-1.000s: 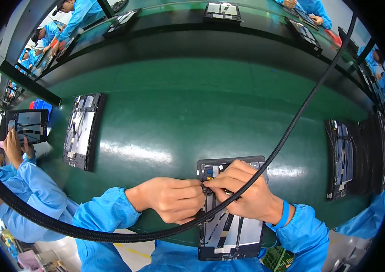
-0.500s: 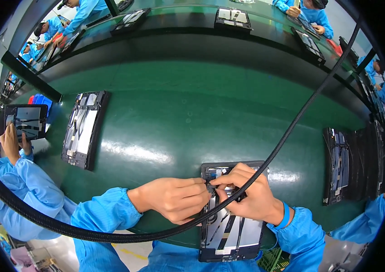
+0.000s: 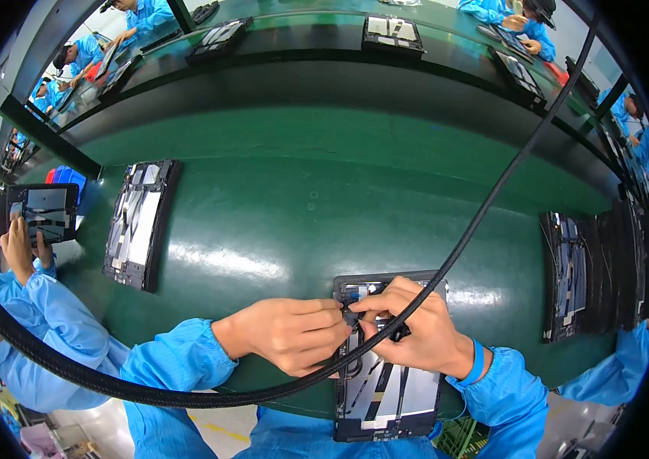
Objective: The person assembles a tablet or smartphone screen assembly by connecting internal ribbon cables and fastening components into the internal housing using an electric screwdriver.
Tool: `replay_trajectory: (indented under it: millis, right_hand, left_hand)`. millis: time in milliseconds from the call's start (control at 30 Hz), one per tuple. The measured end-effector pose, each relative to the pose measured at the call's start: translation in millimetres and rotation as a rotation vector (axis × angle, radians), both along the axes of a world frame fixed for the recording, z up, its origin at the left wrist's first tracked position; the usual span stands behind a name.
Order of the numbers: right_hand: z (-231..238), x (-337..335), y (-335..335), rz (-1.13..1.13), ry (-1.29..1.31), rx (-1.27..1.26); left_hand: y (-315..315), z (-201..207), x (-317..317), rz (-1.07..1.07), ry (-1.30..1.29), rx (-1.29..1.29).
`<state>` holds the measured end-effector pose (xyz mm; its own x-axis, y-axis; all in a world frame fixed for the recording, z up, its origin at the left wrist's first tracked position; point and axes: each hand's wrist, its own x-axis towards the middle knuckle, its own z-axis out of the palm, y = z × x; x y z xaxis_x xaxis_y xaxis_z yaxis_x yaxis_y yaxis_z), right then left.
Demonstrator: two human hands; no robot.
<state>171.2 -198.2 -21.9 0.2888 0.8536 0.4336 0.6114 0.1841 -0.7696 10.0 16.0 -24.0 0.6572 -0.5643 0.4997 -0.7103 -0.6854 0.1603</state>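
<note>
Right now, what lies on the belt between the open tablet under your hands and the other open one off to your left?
Head view: only bare green belt lies between the near tablet and the left tablet.

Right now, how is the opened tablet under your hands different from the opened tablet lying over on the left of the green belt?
The opened tablet under the hands is touched by the left hand and right hand, which meet at its top end; the opened tablet on the left lies alone, untouched. The near one is partly hidden by fingers; the left one shows whole. The left one sits tilted. Both lie on the green conveyor belt, dark-framed, insides showing pale panels.
</note>
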Motion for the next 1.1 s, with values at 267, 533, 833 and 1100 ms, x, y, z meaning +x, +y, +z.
replay_trajectory:
  millis: [267,533,833,1100]
  right_hand:
    - [-2,-1,0,0.005,-0.015,0.013]
    - [2,-5,4,-0.044,-0.054,0.018]
    - [6,-8,0,-0.178,-0.182,0.136]
    - [19,23,-22,-0.349,-0.299,0.291]
  left_hand:
    - [-2,5,5,0.019,0.055,-0.037]
    - [-2,1,-1,0.058,-0.030,0.000]
    - [-40,-8,-37,0.055,-0.159,-0.219]
    - [-110,2,-59,-0.121,0.200,0.278]
